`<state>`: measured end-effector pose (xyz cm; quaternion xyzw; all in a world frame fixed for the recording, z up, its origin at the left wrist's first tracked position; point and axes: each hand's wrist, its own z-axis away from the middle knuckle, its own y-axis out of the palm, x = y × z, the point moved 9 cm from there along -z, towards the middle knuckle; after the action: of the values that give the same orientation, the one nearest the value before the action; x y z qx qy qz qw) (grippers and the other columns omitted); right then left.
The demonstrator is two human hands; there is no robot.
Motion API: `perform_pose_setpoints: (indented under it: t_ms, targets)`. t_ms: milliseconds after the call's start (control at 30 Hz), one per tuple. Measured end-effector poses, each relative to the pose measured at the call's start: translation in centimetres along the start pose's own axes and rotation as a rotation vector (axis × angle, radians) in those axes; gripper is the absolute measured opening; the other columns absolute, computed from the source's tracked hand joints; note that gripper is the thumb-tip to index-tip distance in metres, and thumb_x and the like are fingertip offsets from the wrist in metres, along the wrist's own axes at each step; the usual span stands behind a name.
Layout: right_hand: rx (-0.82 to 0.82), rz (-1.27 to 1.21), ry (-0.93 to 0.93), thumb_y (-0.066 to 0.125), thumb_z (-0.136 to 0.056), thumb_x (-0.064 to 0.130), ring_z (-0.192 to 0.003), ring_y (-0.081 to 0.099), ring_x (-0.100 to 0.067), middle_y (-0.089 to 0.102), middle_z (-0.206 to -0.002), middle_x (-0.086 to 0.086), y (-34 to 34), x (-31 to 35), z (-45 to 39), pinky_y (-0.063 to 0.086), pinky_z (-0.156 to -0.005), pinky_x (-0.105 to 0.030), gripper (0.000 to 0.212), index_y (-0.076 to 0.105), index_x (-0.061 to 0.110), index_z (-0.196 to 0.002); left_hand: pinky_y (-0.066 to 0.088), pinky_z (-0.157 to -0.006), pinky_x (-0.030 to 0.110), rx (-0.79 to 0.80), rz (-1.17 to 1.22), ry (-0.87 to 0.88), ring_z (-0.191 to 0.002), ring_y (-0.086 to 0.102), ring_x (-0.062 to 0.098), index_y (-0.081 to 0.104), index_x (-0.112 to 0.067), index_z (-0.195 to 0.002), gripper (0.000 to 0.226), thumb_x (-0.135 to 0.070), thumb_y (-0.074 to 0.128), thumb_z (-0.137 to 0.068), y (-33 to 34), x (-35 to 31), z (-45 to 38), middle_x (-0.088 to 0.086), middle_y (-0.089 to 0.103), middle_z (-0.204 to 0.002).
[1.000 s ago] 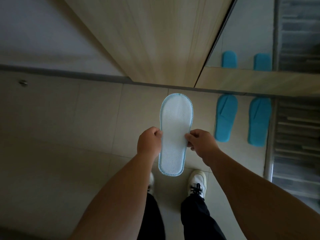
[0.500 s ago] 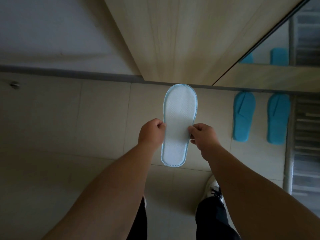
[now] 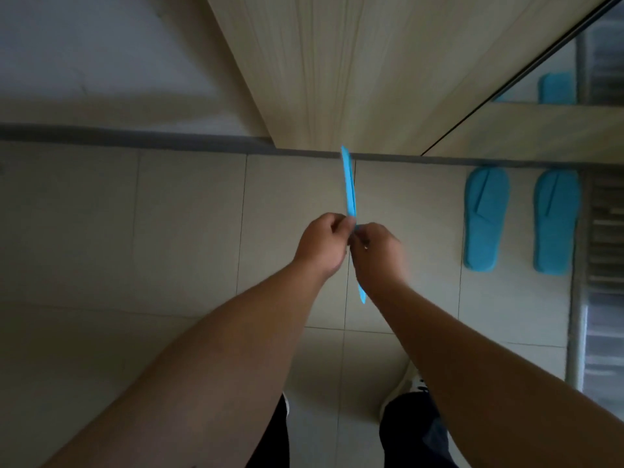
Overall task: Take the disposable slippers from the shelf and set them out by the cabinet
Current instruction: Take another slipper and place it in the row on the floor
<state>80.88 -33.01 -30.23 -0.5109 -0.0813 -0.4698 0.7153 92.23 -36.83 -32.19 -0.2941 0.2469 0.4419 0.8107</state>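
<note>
I hold a flat blue disposable slipper edge-on above the tiled floor, so only its thin blue side shows. My left hand and my right hand pinch it together at its middle, fingers touching. Its far tip points at the base of the light wooden cabinet; its near tip pokes out below my right wrist. Two more blue slippers lie side by side on the floor at the right, toes toward the cabinet base.
A dark skirting strip runs along the wall on the left. A mirror panel on the right reflects a slipper. A slatted rack stands at the far right edge. My white shoes stand on the beige tiles.
The slipper turned from lying flat with its white sole up to standing on edge. My hands came together at its middle. The view shifted left, so the floor slippers sit farther right.
</note>
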Motion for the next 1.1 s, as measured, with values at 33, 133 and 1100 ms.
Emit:
perform_pose_setpoints:
  t_ms: [33, 133, 1100]
  targets:
    - [0.004, 0.003, -0.037, 0.055, -0.093, 0.017, -0.081, 0.063, -0.024, 0.068, -0.098, -0.009, 0.2, 0.4, 0.1, 0.039, -0.062, -0.025, 0.016, 0.068, 0.011, -0.097, 0.055, -0.086, 0.046, 0.0, 0.01, -0.003, -0.092, 0.068, 0.028, 0.065, -0.011, -0.103, 0.029, -0.033, 0.049, -0.094, -0.3, 0.1, -0.2, 0.011, 0.071, -0.101]
    - [-0.004, -0.021, -0.15, 0.057, -0.091, 0.012, -0.087, 0.063, -0.025, 0.07, -0.1, -0.01, 0.6, 1.1, 0.2, 0.034, -0.067, -0.015, 0.017, 0.073, 0.009, -0.096, 0.059, -0.076, 0.037, -0.011, 0.071, -0.049, -0.086, 0.07, 0.026, 0.063, -0.01, -0.098, 0.022, -0.022, 0.045, -0.096, -1.7, 1.5, -1.4, 0.012, 0.071, -0.1]
    - [0.034, -0.308, 0.368, 0.062, -0.088, 0.022, -0.061, 0.059, -0.022, 0.066, -0.07, -0.006, 14.2, -15.7, -17.9, 0.051, -0.061, -0.036, 0.013, 0.07, 0.016, -0.08, 0.051, -0.086, 0.058, 0.038, -0.023, 0.019, -0.093, 0.065, 0.042, 0.067, -0.008, -0.094, 0.024, -0.024, 0.049, -0.093, 0.2, 13.9, -23.1, 0.023, 0.069, -0.096]
